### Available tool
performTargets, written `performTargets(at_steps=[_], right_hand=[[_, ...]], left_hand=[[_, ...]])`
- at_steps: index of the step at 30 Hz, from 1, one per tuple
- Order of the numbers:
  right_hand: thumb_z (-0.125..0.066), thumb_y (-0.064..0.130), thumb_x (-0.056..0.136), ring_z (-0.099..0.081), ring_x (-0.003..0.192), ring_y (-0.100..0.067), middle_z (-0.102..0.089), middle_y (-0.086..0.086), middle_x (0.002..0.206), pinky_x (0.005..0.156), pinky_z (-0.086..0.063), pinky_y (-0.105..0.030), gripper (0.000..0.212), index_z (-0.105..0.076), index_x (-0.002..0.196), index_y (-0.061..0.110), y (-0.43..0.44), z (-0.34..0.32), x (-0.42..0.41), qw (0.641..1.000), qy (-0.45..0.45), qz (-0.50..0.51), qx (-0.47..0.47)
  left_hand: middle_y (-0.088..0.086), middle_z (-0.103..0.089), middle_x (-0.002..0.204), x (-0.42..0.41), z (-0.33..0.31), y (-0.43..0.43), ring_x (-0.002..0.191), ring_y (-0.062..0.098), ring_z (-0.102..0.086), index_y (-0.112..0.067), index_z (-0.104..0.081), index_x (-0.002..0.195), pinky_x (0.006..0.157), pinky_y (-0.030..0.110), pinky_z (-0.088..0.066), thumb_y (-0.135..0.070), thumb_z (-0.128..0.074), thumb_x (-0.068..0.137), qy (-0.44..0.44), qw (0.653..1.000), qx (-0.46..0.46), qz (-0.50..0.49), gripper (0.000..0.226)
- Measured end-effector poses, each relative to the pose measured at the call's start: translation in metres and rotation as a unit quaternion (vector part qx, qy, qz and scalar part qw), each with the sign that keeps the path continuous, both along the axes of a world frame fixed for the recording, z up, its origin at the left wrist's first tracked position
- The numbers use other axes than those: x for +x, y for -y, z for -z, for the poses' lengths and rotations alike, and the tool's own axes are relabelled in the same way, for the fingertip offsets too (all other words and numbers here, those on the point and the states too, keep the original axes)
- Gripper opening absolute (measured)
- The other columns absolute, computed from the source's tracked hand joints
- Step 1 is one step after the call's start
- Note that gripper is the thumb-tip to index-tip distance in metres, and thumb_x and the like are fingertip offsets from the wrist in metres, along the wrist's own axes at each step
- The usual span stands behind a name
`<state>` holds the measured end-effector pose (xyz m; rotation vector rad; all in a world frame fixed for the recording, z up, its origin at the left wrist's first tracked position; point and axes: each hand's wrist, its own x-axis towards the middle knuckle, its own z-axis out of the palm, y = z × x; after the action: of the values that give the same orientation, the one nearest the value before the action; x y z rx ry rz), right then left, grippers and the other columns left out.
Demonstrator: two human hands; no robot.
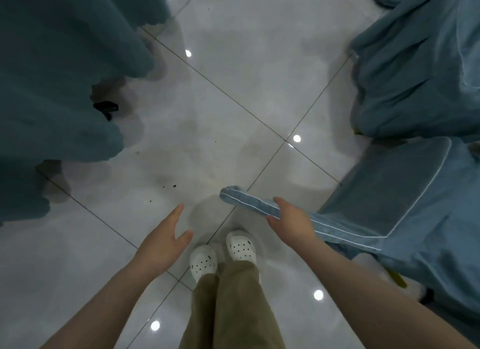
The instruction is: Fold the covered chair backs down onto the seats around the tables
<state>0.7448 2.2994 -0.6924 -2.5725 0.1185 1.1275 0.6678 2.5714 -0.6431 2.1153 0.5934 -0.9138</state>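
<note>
Blue cloth, white piping: the chair back juts its top edge over the floor just ahead of the shoes, with what looks like its seat off to the right. The right hand wraps that edge near its free end, fingers over, thumb under. The left hand hangs spread, holding nothing. Risk: a one-handed pull so far off-centre may twist the back, or only drag the loose cover. Glossy tile may let the chair skate. Fingers may get nipped where back meets seat.

Covered chairs on tiled floor
</note>
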Motion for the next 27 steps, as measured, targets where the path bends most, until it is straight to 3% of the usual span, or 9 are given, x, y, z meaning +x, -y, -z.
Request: performTargets(at_steps=[5, 9, 13, 19, 27], right_hand=[[-0.059, 0.036, 0.087, -0.059, 0.106, -0.028, -0.06, -0.006, 0.121, 0.086, -0.049, -0.037, 0.046, -0.045, 0.127, 0.02, -0.026, 0.059, 0.009, 0.991, -0.03, -0.13, -0.022], [-0.054, 0.018, 0.089, -0.062, 0.1, -0.031, -0.061, -0.009, 0.113, 0.077, -0.048, -0.038, 0.026, -0.047, 0.113, 0.014, -0.037, 0.089, 0.017, 0.977, 0.003, -0.199, -0.07], [-0.048, 0.008, 0.089, -0.063, 0.097, -0.03, -0.063, -0.01, 0.111, 0.07, -0.044, -0.035, 0.026, -0.046, 0.114, 0.012, -0.039, 0.092, 0.016, 0.965, 0.016, -0.246, -0.09], [-0.046, 0.011, 0.089, -0.063, 0.096, -0.032, -0.064, -0.01, 0.111, 0.072, -0.044, -0.035, 0.03, -0.045, 0.119, 0.011, -0.018, 0.055, 0.018, 0.962, 0.034, -0.259, -0.081], [-0.046, 0.018, 0.088, -0.064, 0.091, -0.033, -0.066, -0.008, 0.105, 0.067, -0.041, -0.033, 0.022, -0.047, 0.11, 0.015, 0.01, -0.052, 0.031, 0.968, 0.097, -0.224, -0.057]], left_hand=[[-0.011, -0.023, 0.154, 0.011, 0.042, -0.008, 0.139, 0.007, -0.025, -0.033, -0.014, 0.149, 0.106, 0.025, -0.027, -0.037, -0.051, 0.094, -0.002, 1.0, -0.003, 0.001, 0.066], [-0.01, -0.023, 0.155, 0.022, 0.063, -0.01, 0.139, 0.009, -0.026, -0.035, -0.013, 0.149, 0.106, 0.028, -0.029, -0.039, -0.05, 0.094, -0.013, 1.0, 0.006, 0.007, 0.066], [-0.01, -0.022, 0.155, 0.033, 0.059, -0.01, 0.14, 0.011, -0.026, -0.034, -0.013, 0.149, 0.106, 0.028, -0.03, -0.039, -0.049, 0.094, -0.01, 1.0, 0.01, 0.027, 0.065], [-0.011, -0.021, 0.155, 0.04, 0.016, -0.011, 0.14, 0.011, -0.025, -0.034, -0.015, 0.149, 0.106, 0.027, -0.027, -0.037, -0.05, 0.094, -0.006, 0.998, -0.001, 0.056, 0.065], [-0.012, -0.024, 0.154, 0.055, -0.06, 0.001, 0.138, 0.011, -0.03, -0.035, -0.017, 0.148, 0.104, 0.025, -0.03, -0.037, -0.055, 0.092, 0.004, 0.995, -0.007, 0.103, 0.068]])
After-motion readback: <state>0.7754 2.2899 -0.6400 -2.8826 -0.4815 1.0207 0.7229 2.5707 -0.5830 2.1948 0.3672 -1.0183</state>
